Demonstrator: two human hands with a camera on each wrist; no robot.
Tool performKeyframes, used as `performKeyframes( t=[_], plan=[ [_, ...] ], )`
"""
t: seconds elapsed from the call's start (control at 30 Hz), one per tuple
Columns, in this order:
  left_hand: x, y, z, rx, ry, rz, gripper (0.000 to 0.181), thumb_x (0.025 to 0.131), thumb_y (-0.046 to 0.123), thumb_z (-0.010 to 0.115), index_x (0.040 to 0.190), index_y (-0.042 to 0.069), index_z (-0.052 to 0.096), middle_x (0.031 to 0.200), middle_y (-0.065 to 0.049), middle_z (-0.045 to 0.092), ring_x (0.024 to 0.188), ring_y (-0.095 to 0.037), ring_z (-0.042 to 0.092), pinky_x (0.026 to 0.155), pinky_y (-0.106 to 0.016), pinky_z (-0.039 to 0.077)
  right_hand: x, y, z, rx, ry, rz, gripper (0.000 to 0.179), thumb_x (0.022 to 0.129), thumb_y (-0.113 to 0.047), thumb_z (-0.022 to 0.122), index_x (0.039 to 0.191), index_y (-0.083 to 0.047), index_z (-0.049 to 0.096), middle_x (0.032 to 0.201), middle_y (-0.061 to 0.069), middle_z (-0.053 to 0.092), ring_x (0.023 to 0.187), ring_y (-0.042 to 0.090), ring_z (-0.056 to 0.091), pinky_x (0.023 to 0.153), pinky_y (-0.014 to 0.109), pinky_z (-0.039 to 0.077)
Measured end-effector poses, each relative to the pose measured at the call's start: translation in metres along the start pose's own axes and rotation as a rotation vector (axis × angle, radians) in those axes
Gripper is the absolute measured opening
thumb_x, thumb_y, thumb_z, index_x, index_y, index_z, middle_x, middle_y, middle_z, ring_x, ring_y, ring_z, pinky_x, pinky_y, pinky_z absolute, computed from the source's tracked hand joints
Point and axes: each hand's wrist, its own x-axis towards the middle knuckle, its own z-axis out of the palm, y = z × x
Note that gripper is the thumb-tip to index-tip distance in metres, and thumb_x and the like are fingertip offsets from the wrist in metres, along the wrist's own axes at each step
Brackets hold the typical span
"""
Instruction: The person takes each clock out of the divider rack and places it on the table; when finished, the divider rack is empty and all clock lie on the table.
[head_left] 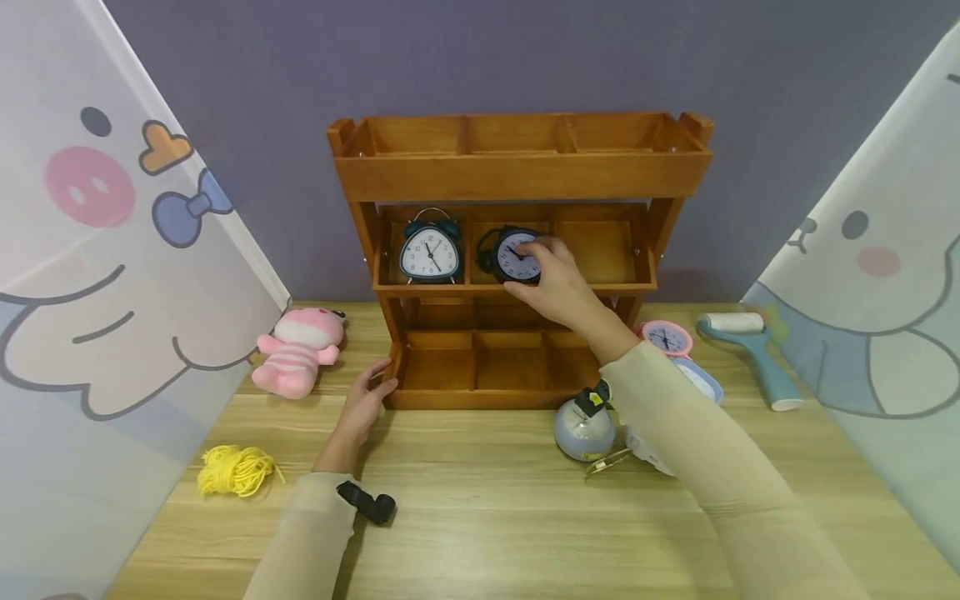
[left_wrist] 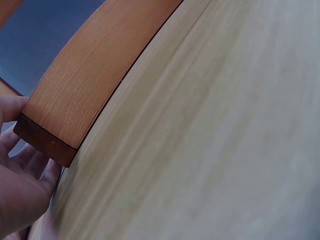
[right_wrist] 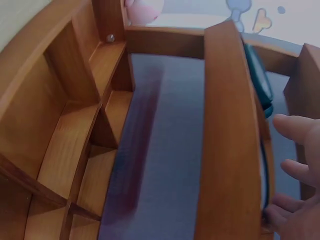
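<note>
A brown wooden three-tier shelf (head_left: 517,177) stands on the table against the wall. My left hand (head_left: 366,400) holds its lower left front corner; the left wrist view shows fingers on both sides of the wooden end (left_wrist: 95,75). In the middle tier's centre compartment sits a dark round alarm clock (head_left: 510,265). My right hand (head_left: 558,279) is in front of it, fingertips touching its face and lower edge, fingers fairly straight. The compartment to the left holds a dark green triangular alarm clock (head_left: 430,254), partly seen in the right wrist view.
On the right lie a pink clock (head_left: 666,338), a blue-rimmed white object (head_left: 699,379), a lint roller (head_left: 757,354) and a rounded pale-blue object (head_left: 585,433). A pink plush toy (head_left: 298,350) and a yellow cord bundle (head_left: 236,471) are on the left. Printed curtains hang at both sides.
</note>
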Motion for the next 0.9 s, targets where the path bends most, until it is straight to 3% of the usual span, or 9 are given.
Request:
performKeyframes(
  t=[0.23, 0.47, 0.6, 0.9],
  plan=[
    [-0.013, 0.026, 0.004, -0.006, -0.039, -0.021, 0.05, 0.098, -0.001, 0.051, 0.145, -0.007, 0.034, 0.152, -0.025, 0.024, 0.136, -0.04, 0.026, 0.11, -0.05, 0.023, 0.02, 0.003, 0.009, -0.09, 0.041, 0.028, 0.067, 0.086, -0.037, 0.074, 0.14, -0.007, 0.049, 0.153, 0.02, 0.02, 0.137, 0.038, 0.02, 0.107, 0.051, 0.029],
    [0.0, 0.001, 0.0, 0.001, -0.013, 0.005, 0.049, 0.099, 0.003, 0.052, 0.146, -0.002, 0.038, 0.152, -0.02, 0.029, 0.136, -0.037, 0.029, 0.11, -0.047, 0.025, 0.03, -0.004, 0.009, -0.159, 0.041, 0.074, 0.07, 0.082, -0.038, 0.077, 0.139, -0.007, 0.05, 0.148, 0.02, 0.028, 0.128, 0.038, 0.032, 0.103, 0.05, 0.033],
    [0.001, -0.002, 0.001, 0.007, -0.006, 0.016, 0.048, 0.099, 0.002, 0.052, 0.145, -0.001, 0.039, 0.15, -0.019, 0.031, 0.134, -0.036, 0.031, 0.109, -0.047, 0.026, 0.03, -0.004, 0.01, -0.135, 0.086, 0.075, 0.068, 0.079, -0.036, 0.08, 0.135, -0.008, 0.054, 0.145, 0.017, 0.034, 0.123, 0.035, 0.036, 0.099, 0.049, 0.037],
    [0.002, -0.003, 0.0, -0.009, 0.0, 0.02, 0.048, 0.098, 0.0, 0.052, 0.144, -0.001, 0.04, 0.149, -0.019, 0.032, 0.134, -0.035, 0.032, 0.109, -0.046, 0.027, 0.028, -0.001, 0.015, -0.106, 0.142, 0.052, 0.066, 0.077, -0.035, 0.081, 0.132, -0.008, 0.058, 0.143, 0.015, 0.037, 0.126, 0.035, 0.035, 0.101, 0.049, 0.033]
  ],
)
